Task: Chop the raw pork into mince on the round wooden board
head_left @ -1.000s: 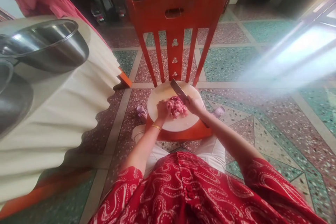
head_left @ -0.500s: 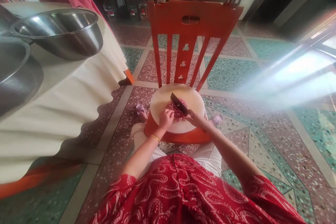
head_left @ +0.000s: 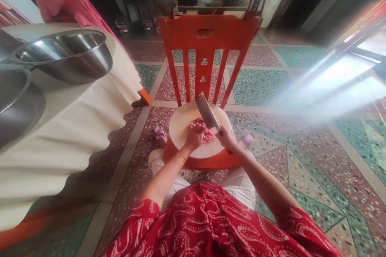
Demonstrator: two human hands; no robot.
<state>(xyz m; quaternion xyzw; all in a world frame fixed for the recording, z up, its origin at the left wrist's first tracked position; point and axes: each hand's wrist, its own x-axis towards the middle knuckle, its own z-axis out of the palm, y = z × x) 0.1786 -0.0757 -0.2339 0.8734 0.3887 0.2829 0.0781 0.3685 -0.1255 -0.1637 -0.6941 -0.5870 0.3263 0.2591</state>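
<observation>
My right hand [head_left: 226, 138] is closed round the handle of a cleaver [head_left: 208, 114]. Its broad blade is raised over the board with its flat side turned towards me, pointing up and left. On the round pale chopping board [head_left: 177, 138] lies a small heap of chopped red meat [head_left: 208, 136]. My left hand [head_left: 195, 137] is on the left part of the heap, fingers bunched on some of the meat near the blade; the fingertips are partly hidden. The board rests on the seat of a red wooden chair [head_left: 205, 80].
Two steel basins [head_left: 84, 62] stand on a table with a cream tablecloth [head_left: 90, 128] to the left. A pink cloth [head_left: 63, 8] drapes at its far end. My feet in lilac shoes [head_left: 159, 131] flank the chair. A small dark table [head_left: 137, 0] stands by the back wall.
The cleaver has come up off the meat and turned so its flat side shows. My left hand has moved right and further onto the heap. The view has tilted up slightly.
</observation>
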